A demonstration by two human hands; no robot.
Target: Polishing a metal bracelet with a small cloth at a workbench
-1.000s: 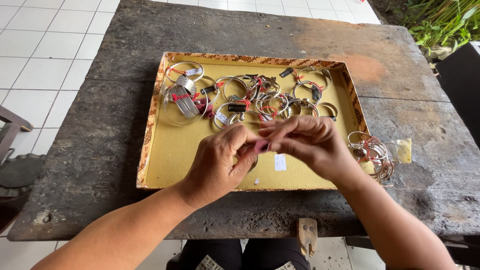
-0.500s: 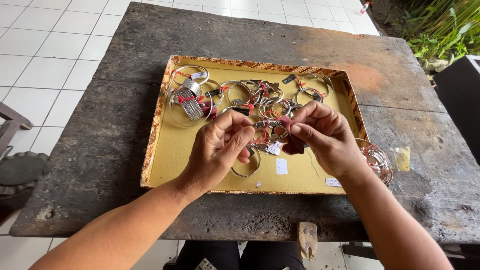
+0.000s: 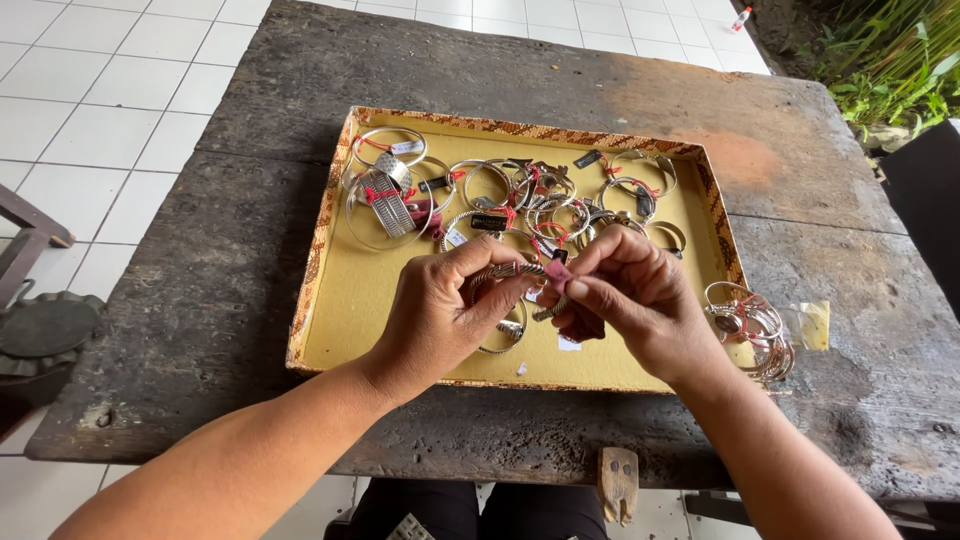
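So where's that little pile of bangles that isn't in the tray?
The loose pile of bangles lies on the wooden table, just outside the tray, beside the right hand.

Both hands meet over the near half of a shallow yellow tray [image 3: 345, 300] on a weathered wooden table [image 3: 220, 300]. The left hand [image 3: 440, 315] pinches a silver bangle [image 3: 510, 270] at its top, while the right hand [image 3: 635, 300] grips its other end, a small pink tag [image 3: 557, 272] between the fingertips. More tagged silver bangles [image 3: 500, 195] crowd the tray's far side. A smaller heap of bangles [image 3: 750, 325] lies on the table just right of the tray.
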